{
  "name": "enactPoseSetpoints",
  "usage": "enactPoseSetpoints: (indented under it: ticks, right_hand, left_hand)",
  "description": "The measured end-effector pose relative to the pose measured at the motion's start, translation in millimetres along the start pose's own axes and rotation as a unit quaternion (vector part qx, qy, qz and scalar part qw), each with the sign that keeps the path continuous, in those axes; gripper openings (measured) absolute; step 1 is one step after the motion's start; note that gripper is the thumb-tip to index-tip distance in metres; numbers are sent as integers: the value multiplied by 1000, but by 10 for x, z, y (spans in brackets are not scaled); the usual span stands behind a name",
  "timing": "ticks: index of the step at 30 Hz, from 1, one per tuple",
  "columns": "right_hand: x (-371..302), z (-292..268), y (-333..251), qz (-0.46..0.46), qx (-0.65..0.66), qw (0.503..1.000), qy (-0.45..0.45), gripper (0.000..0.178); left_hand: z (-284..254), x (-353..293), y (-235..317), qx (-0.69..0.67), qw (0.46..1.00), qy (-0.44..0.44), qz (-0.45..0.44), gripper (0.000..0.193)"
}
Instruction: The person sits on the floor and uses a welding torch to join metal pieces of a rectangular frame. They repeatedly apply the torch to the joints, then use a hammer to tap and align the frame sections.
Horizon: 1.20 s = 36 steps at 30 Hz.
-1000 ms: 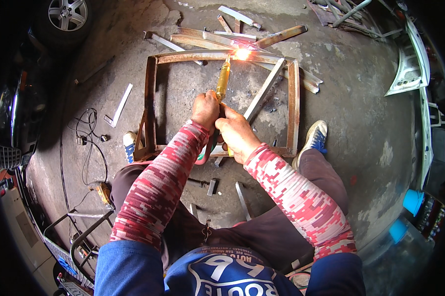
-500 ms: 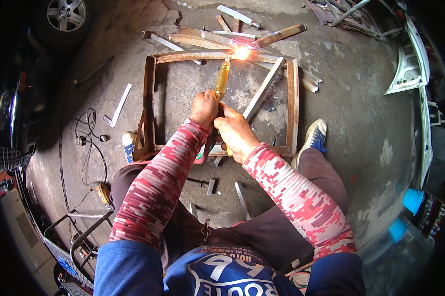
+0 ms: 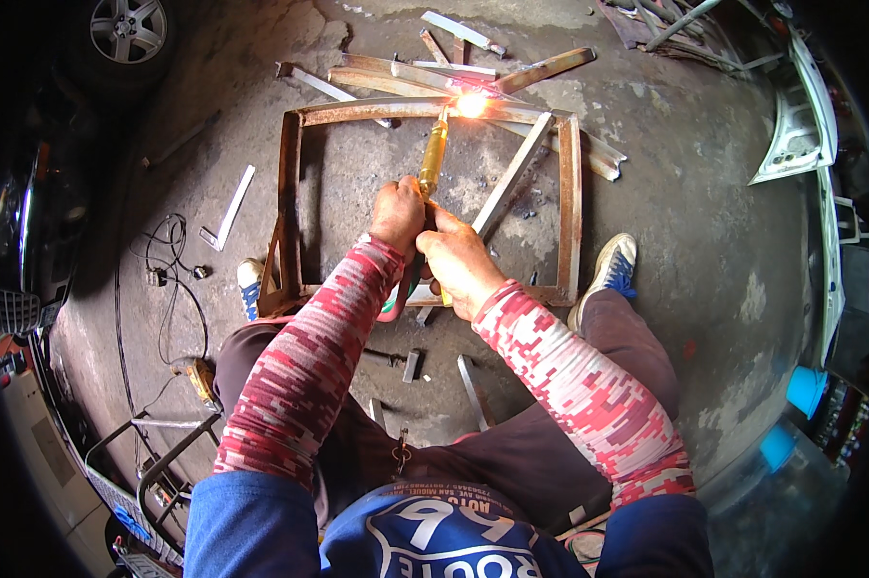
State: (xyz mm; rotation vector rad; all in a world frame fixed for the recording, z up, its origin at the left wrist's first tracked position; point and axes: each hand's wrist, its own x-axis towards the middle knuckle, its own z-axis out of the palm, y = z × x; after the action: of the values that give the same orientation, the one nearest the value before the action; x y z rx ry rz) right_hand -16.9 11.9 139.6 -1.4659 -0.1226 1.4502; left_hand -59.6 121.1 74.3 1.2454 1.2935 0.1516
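Head view: a yellow torch [image 3: 432, 166] is held at upper centre.
At lower right, two blue tubs [image 3: 806, 390] are seen, their contents indistinct. The torch is wrapped by the left hand [image 3: 397, 217] and, with its grasp partly hidden, the right hand [image 3: 461, 262]. The slim barrel is shiny; its tip is set just beside a bright glow [image 3: 471, 103] on a rusty metal frame [image 3: 571, 212].

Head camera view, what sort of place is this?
Most likely a metalworking or car repair workshop: there's a yellow torch-like tool by a bright glow, a rusty metal frame, and a vehicle wheel at the upper left.
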Motion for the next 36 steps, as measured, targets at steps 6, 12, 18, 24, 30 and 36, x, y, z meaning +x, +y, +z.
enactPoseSetpoints:
  ticks: [6,12,18,24,30,36]
  right_hand:
    - [-3,5,-8,7,-1,1000,3,59]
    - [-13,7,-24,6,-15,1000,7,59]
    - [0,9,-10,-4,-16,1000,10,59]
    - [8,0,8,-12,-9,1000,5,58]
    - [7,25,16,-12,-2,1000,8,56]
    - [-20,41,3,-6,-4,1000,6,56]
  left_hand:
    - [3,111,-109,59,997,10,47,27]
    - [16,227,-232,-11,1000,2,1,31]
    - [27,232,-229,-74,997,-1,-31,33]
    - [-8,175,-169,8,1000,-10,15,32]
    - [-29,36,-34,22,999,-15,24,20]
    - [-42,-48,48,18,1000,1,20,13]
